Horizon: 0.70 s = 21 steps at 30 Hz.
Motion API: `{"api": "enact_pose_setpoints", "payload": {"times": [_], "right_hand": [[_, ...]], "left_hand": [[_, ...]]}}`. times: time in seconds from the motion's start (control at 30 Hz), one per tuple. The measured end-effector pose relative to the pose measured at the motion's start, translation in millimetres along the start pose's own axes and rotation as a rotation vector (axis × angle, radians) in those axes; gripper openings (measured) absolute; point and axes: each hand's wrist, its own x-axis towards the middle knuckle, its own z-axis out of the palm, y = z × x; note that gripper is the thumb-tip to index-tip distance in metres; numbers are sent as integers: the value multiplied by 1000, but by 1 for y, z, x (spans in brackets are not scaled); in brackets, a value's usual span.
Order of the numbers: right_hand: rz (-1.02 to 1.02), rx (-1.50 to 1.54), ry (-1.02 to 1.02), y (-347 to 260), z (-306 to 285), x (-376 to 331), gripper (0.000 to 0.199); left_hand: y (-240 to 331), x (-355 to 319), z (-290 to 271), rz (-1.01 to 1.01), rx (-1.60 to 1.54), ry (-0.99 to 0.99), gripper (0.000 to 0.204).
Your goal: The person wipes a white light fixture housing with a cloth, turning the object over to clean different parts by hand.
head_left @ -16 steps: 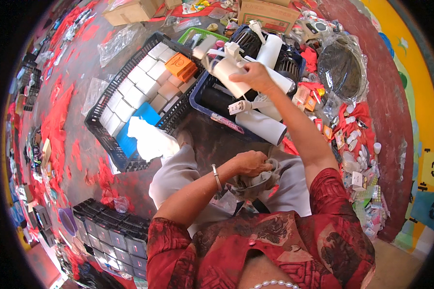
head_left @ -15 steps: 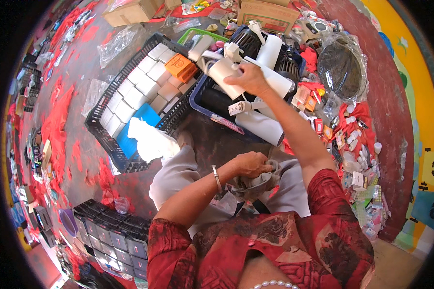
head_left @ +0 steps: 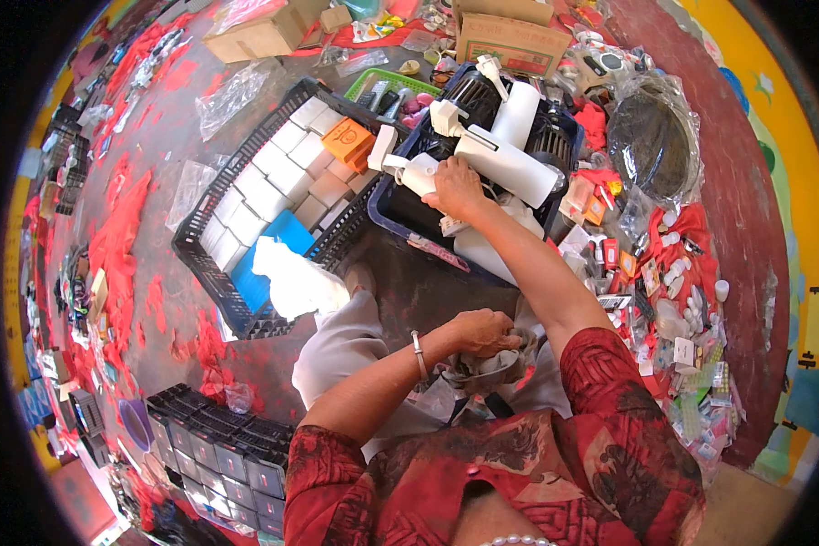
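Observation:
My right hand [head_left: 461,187] is over a dark blue plastic crate [head_left: 409,238], its fingers closed around a white track light [head_left: 419,175]. Much of that light is covered by the hand. Other white track lights, one with a long cylindrical body [head_left: 510,169], lie in the crate beside black ribbed lamp bodies [head_left: 474,96]. Low over my lap, my left hand [head_left: 487,333] grips a crumpled grey cloth [head_left: 487,371]; its fingertips are partly hidden.
Left of the crate stands a black basket [head_left: 217,289] with rows of white boxes and an orange box [head_left: 348,143]. A white bag [head_left: 293,280] hangs over its near corner. Loose small goods [head_left: 678,314] pile up at right. Stacked dark boxes [head_left: 223,460] stand at lower left.
My right hand has drawn the track light slightly down and turned it, so its broad body no longer faces up. My left hand stays on the cloth. The whole view has shifted slightly.

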Motion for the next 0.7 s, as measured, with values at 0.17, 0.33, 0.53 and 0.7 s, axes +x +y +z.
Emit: {"api": "enact_pose_setpoints", "payload": {"times": [0.17, 0.33, 0.53, 0.7], "right_hand": [[92, -13, -139, -16, -13, -25, 61], [77, 15, -61, -6, -2, -35, 64], [115, -58, 34, -21, 4, -25, 71], [252, 409, -161, 10, -20, -25, 72]], "left_hand": [[-5, -2, 8, 34, -6, 6, 44], [5, -4, 1, -10, 9, -47, 43], [0, -2, 8, -8, 23, -40, 40], [-1, 1, 2, 29, 35, -40, 40]]}}
